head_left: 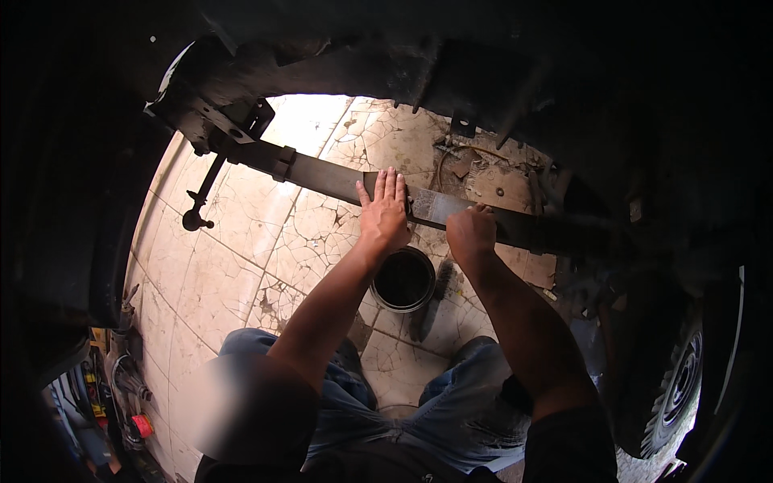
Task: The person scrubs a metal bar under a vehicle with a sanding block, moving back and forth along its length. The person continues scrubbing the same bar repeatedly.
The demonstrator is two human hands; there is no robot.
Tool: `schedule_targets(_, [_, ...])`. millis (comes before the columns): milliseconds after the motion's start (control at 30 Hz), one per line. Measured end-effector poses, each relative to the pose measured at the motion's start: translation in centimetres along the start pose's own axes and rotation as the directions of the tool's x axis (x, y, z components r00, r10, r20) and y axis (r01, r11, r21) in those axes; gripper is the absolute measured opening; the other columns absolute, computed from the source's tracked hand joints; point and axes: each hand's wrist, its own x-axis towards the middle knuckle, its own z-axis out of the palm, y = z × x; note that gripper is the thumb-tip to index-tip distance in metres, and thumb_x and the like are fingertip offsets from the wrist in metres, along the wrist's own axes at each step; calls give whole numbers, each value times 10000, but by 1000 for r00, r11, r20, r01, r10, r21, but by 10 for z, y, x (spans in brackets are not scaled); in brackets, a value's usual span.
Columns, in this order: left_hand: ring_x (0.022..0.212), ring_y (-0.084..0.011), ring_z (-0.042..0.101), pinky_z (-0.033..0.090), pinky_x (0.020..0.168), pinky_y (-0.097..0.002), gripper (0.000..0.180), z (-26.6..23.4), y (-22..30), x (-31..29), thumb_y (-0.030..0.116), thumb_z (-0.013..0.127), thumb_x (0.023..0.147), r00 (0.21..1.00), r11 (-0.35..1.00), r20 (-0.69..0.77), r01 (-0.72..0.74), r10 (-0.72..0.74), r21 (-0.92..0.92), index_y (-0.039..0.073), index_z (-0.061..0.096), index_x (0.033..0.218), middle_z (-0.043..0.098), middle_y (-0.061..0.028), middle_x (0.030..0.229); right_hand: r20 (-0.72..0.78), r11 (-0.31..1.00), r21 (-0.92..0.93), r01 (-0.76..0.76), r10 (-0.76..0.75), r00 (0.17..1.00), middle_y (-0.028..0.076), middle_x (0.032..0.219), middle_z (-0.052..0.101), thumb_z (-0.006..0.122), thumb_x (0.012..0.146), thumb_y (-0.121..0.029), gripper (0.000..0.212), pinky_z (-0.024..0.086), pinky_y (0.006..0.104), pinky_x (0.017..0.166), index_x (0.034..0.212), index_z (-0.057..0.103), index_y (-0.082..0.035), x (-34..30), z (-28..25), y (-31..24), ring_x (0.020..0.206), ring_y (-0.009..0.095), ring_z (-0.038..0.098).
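Left hand (382, 211) is pressed palm-down across the metal bar (326, 175), fingers straight and pointing toward its far edge, the outermost one splayed a bit from the rest. So it's wide flat, not wrapped round anything. Right hand (472, 232) sits further right along the same bar, at its near edge, with the fingers curled in and the knuckles up. Can't tell how tight that curl is or whether there's something in it. The bar runs slantwise in front of the person, its left end higher in view than its right, and both forearms reach up to it from the near side, angled in toward each other.

As for room: the far side of the bar is capped by a dark vehicle body (338, 76). Off its left end a short rod (211, 181) hangs down, and its right end runs into shadow. The widest opening is on the near-left side, over cracked floor tiles (241, 217). Straight on the near side, a round can (403, 309) and a dark brush (433, 310) stand between the bar and the jeans-clad knees (471, 382).
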Motion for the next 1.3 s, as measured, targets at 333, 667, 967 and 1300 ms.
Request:
schedule_targets(333, [1504,-273,101,47,1145,-661,961,8,2,-16,285,661,731,997,999,-69,-49,47,-23,28,195,1531,143,-120,1621,-51,999,-33,-36,35,998,190,1037,668,641,837,-145,160,519,381,803,894,752,-46,1,5,-1,1015,335,627])
schedule_targets(667, [1501,-264,122,41,1139,-673,909,44,3,-23,261,623,757,984,999,-177,-28,22,-30,38,203,1532,157,-111,1618,29,999,-16,-31,32,999,184,1029,672,634,832,-157,170,515,388,780,899,754,-57,0,-6,-3,1012,329,624])
schedule_targets(967, [1499,-279,130,19,1134,-682,838,3,-6,0,135,556,768,997,1000,-73,-28,28,4,28,214,1526,166,-118,1615,-18,999,-54,-6,5,1000,179,1044,671,635,825,-155,166,510,403,766,895,759,-68,2,5,-1,1006,333,621])
schedule_targets(1300, [1491,-274,167,13,1128,-687,729,22,3,-11,144,479,839,977,999,-209,-47,44,-7,29,242,1518,219,-120,1599,-35,997,-58,-45,43,998,197,1045,665,636,820,-160,173,506,430,766,891,758,-60,3,15,-3,1021,334,616])
